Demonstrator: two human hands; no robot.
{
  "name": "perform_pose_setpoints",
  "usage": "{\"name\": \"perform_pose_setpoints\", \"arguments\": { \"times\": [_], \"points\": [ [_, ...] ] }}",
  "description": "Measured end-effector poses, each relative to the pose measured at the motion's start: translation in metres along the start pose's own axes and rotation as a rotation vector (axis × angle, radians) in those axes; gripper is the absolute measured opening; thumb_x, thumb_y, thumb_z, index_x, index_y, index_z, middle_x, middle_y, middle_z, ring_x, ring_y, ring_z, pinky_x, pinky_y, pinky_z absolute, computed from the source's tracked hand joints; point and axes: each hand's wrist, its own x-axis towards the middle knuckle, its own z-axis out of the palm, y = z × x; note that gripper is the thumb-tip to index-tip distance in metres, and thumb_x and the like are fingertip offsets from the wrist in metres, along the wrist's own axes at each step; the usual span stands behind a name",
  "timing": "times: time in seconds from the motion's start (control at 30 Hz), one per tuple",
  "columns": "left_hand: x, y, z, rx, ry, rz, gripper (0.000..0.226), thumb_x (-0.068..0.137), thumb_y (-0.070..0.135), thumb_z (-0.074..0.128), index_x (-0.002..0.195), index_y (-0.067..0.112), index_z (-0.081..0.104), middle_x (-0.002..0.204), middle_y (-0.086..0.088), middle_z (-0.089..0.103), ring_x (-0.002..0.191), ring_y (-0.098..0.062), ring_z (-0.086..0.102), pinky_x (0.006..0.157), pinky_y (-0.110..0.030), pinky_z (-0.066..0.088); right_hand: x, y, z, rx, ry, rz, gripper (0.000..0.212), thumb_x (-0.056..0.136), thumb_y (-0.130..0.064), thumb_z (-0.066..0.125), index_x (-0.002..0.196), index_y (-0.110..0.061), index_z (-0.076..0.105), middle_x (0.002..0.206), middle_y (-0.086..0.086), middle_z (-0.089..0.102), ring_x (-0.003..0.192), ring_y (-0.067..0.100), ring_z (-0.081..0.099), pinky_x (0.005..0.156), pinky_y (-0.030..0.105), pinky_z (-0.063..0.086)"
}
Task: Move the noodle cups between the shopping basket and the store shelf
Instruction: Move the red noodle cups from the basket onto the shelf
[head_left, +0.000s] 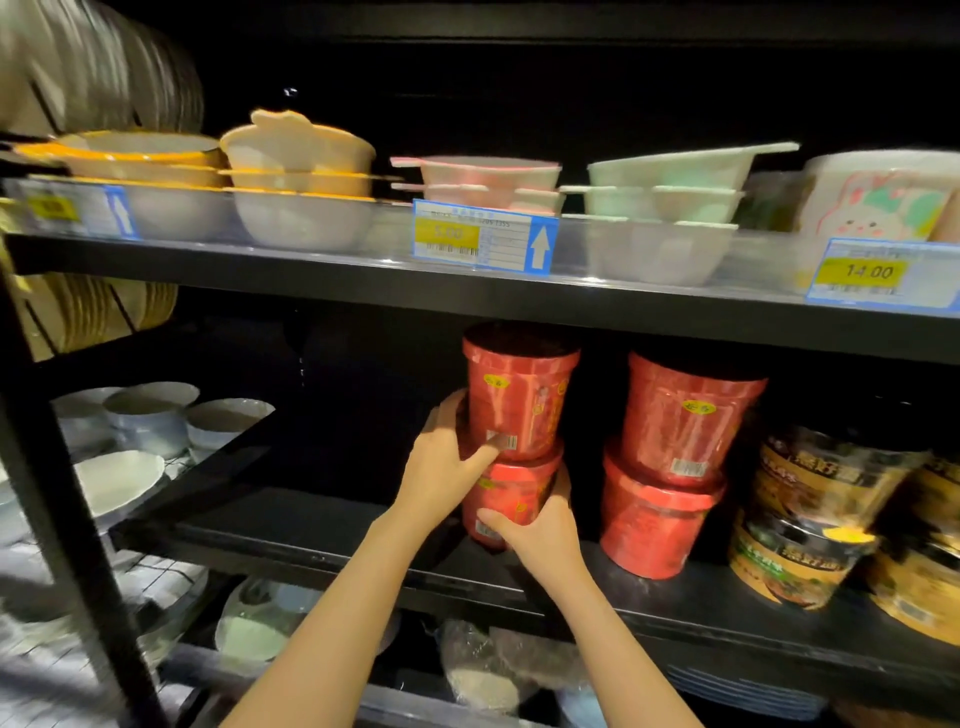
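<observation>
Dark store shelving fills the view, and your hands work at its black middle shelf (332, 525). Your left hand (447, 467) wraps the side of the upper red noodle cup (519, 395), thumb laid across its barcode. Your right hand (540, 525) curls round the lower red noodle cup (511, 493), on which the upper one is stacked. Both cups look light and stiff-walled but film-wrapped, so probably slick; you should take each round the body rather than by the lid rim, since the two-high stack may tip. Just to the right stands a second red stack (670, 467), and beyond it black-and-gold noodle bowls (810, 514), also piled. No shopping basket is in view. On the shelf above, nested plastic bowls (301, 176) sit behind price tags (483, 241); white bowls (150, 415) stand at left.
</observation>
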Motion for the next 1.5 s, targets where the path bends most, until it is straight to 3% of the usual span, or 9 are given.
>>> {"name": "perform_pose_setpoints", "arguments": {
  "times": [0.23, 0.37, 0.5, 0.7, 0.83, 0.93, 1.13, 1.37, 1.5],
  "points": [
    [-0.086, -0.025, -0.041, 0.507, 0.047, -0.002, 0.051, 0.091, 0.036, 0.053, 0.137, 0.018, 0.040, 0.134, 0.001, 0.047, 0.120, -0.016, 0.047, 0.091, -0.028, 0.042, -0.075, 0.008, -0.017, -0.401, -0.020, -0.225, 0.062, 0.087, -0.038, 0.061, 0.140, -0.019, 0.034, 0.140, 0.000, 0.039, 0.127, 0.016, 0.039, 0.100, 0.026, 0.036],
    [-0.167, -0.050, -0.075, 0.774, -0.025, 0.017, 0.044, 0.076, 0.026, 0.074, 0.114, 0.009, 0.061, 0.105, -0.007, 0.063, 0.091, -0.026, 0.064, 0.070, -0.033, 0.053, -0.126, 0.003, 0.004, -0.524, -0.153, -0.381, 0.049, 0.090, -0.037, 0.056, 0.134, -0.022, 0.042, 0.132, -0.005, 0.044, 0.124, 0.015, 0.042, 0.099, 0.024, 0.037],
    [-0.257, -0.079, -0.111, 0.866, -0.022, -0.094, 0.044, 0.066, 0.028, 0.079, 0.104, 0.011, 0.064, 0.089, -0.004, 0.064, 0.074, -0.024, 0.063, 0.057, -0.030, 0.053, -0.169, 0.001, 0.052, -0.588, -0.391, -0.512, 0.048, 0.092, -0.041, 0.051, 0.135, -0.022, 0.041, 0.132, -0.004, 0.044, 0.122, 0.015, 0.043, 0.098, 0.024, 0.040],
    [-0.381, -0.112, -0.168, 0.920, 0.037, -0.444, 0.033, 0.073, 0.038, 0.046, 0.100, 0.019, 0.049, 0.082, -0.003, 0.062, 0.067, -0.025, 0.062, 0.051, -0.029, 0.051, -0.229, -0.010, 0.150, -0.694, -0.785, -0.671, 0.048, 0.094, -0.041, 0.046, 0.137, -0.021, 0.037, 0.135, -0.002, 0.040, 0.126, 0.020, 0.041, 0.099, 0.029, 0.038],
    [-0.453, -0.130, -0.198, 0.951, 0.116, -0.645, 0.036, 0.073, 0.038, 0.044, 0.102, 0.018, 0.051, 0.084, -0.003, 0.063, 0.068, -0.023, 0.061, 0.052, -0.026, 0.049, -0.267, -0.007, 0.217, -0.712, -0.940, -0.797, 0.050, 0.082, -0.038, 0.067, 0.124, -0.016, 0.054, 0.117, 0.002, 0.055, 0.111, 0.026, 0.056, 0.088, 0.035, 0.049],
    [-0.498, -0.145, -0.216, 0.945, 0.148, -0.825, 0.036, 0.072, 0.038, 0.043, 0.102, 0.019, 0.051, 0.083, -0.001, 0.063, 0.065, -0.021, 0.061, 0.050, -0.026, 0.048, -0.291, -0.004, 0.265, -0.779, -1.136, -0.813, 0.047, 0.094, -0.040, 0.046, 0.137, -0.020, 0.037, 0.133, 0.000, 0.043, 0.124, 0.021, 0.041, 0.100, 0.031, 0.038],
    [-0.550, -0.200, -0.242, 0.853, 0.137, -1.143, 0.046, 0.048, 0.026, 0.087, 0.088, 0.017, 0.065, 0.072, 0.001, 0.062, 0.057, -0.019, 0.062, 0.043, -0.025, 0.046, -0.315, 0.023, 0.365, -0.934, -1.353, -0.816, 0.054, 0.095, -0.042, 0.044, 0.141, -0.020, 0.030, 0.139, 0.002, 0.039, 0.127, 0.022, 0.039, 0.100, 0.032, 0.039],
    [-0.596, -0.287, -0.241, 0.686, 0.085, -1.375, 0.054, 0.042, 0.026, 0.089, 0.089, 0.015, 0.066, 0.070, 0.001, 0.061, 0.056, -0.018, 0.062, 0.042, -0.023, 0.048, -0.326, 0.069, 0.467, -1.043, -1.454, -0.802, 0.050, 0.086, -0.039, 0.054, 0.130, -0.017, 0.048, 0.120, 0.002, 0.050, 0.113, 0.026, 0.054, 0.087, 0.036, 0.048],
    [-0.623, -0.342, -0.218, 0.585, 0.062, -1.510, 0.058, 0.041, 0.023, 0.091, 0.092, 0.010, 0.067, 0.074, -0.004, 0.062, 0.056, -0.022, 0.062, 0.041, -0.025, 0.049, -0.330, 0.114, 0.521, -1.194, -1.586, -0.700, 0.054, 0.093, -0.041, 0.048, 0.141, -0.020, 0.032, 0.134, 0.002, 0.042, 0.123, 0.022, 0.044, 0.096, 0.032, 0.042]
  ]
}}
